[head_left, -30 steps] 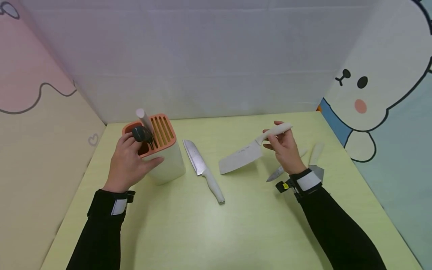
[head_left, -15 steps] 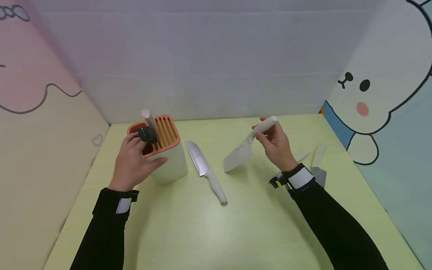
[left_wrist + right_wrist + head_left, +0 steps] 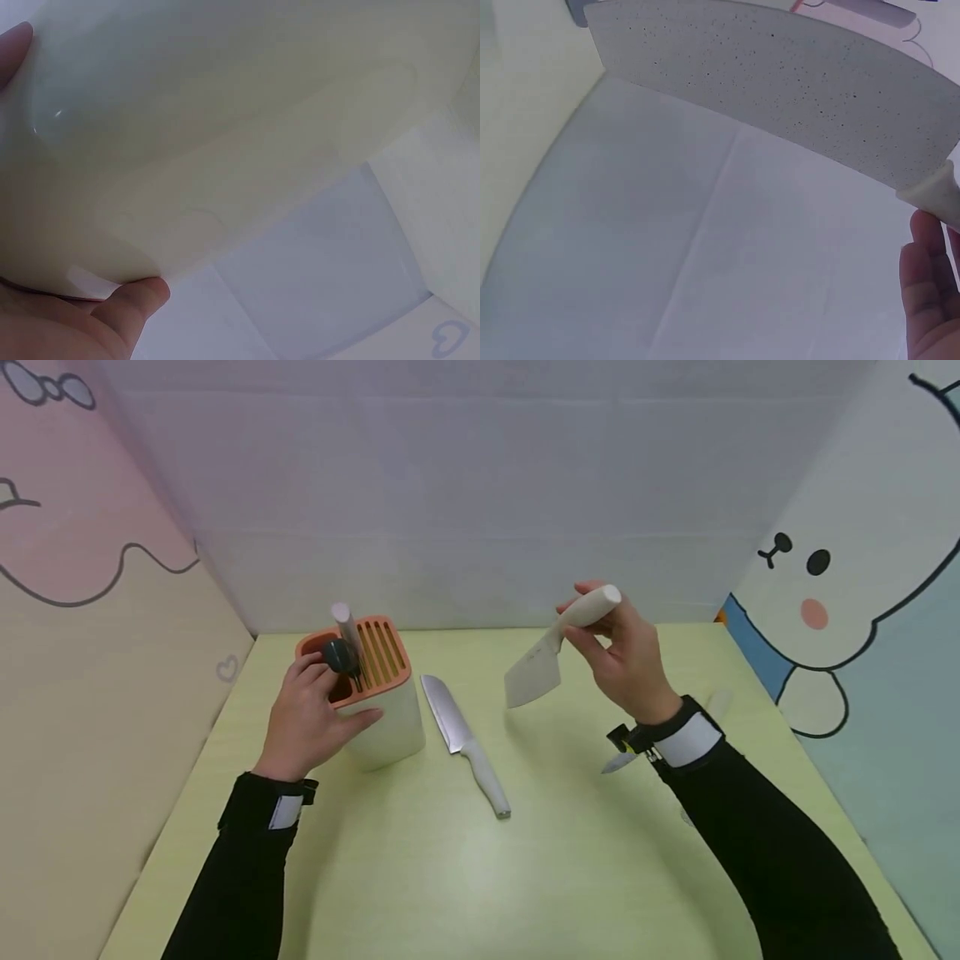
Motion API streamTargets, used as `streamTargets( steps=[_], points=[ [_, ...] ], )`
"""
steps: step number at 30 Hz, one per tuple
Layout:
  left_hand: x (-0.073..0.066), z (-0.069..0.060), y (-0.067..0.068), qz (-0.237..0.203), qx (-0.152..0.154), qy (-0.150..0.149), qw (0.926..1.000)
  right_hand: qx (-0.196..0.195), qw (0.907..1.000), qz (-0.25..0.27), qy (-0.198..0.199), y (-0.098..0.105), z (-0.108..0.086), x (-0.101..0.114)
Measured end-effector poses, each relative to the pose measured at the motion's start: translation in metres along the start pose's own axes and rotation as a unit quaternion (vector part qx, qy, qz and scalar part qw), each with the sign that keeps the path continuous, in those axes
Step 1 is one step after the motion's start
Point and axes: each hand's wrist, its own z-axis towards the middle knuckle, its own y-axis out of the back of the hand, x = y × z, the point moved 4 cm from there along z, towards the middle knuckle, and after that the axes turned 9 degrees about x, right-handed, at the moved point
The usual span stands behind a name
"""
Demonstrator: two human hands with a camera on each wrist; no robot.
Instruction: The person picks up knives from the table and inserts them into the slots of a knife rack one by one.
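Note:
My left hand [image 3: 309,717] grips the near left side of a white knife block [image 3: 386,731] with an orange slotted top, thumb on its front face. The left wrist view shows fingers [image 3: 139,300] against the block's smooth wall. From the block stick a white handle [image 3: 347,624] and a dark rounded handle [image 3: 341,657]. My right hand [image 3: 628,667] holds a white-handled cleaver [image 3: 534,677] in the air to the right of the block. Its blade [image 3: 780,86] slants down to the left and looks speckled in the right wrist view.
A chef's knife [image 3: 463,739] lies on the pale table [image 3: 480,885] between block and cleaver. Under the right forearm lies a small knife [image 3: 618,763], partly hidden. A white handle [image 3: 718,703] shows behind that wrist. Patterned walls bound the table.
My right hand has risen with the cleaver, whose handle now points more toward the camera. The left hand keeps its hold on the block; the whole view has shifted slightly.

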Motion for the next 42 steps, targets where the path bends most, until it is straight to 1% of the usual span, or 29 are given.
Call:
streamTargets(
  steps=[7,11,16,22,28,35,39,42],
  points=[
    [0.000,0.006,-0.004,-0.010,-0.005,-0.019,0.9998,0.008,0.9973,0.009,0.072,0.003,0.044,0.040],
    [-0.001,0.008,-0.008,-0.009,-0.002,-0.015,0.9998,0.008,0.9934,0.024,0.112,0.001,0.066,0.061],
    [-0.003,0.010,-0.011,0.000,-0.010,-0.018,0.9998,0.009,0.9886,0.047,0.142,-0.005,0.087,0.080],
    [-0.005,0.012,-0.013,-0.001,-0.005,-0.010,0.9999,0.012,0.9833,0.054,0.173,-0.014,0.100,0.095],
    [-0.006,0.016,-0.013,-0.011,-0.008,-0.015,0.9998,0.023,0.9773,0.056,0.203,-0.030,0.113,0.104],
    [-0.003,0.013,-0.014,-0.004,0.003,0.009,0.9999,0.050,0.9714,0.044,0.228,-0.054,0.122,0.105],
    [-0.003,0.012,-0.014,-0.003,0.001,0.009,1.0000,0.050,0.9705,0.040,0.232,-0.062,0.124,0.103],
    [-0.003,0.012,-0.013,-0.003,-0.003,0.007,1.0000,0.050,0.9715,0.042,0.228,-0.066,0.124,0.102]
  ],
)
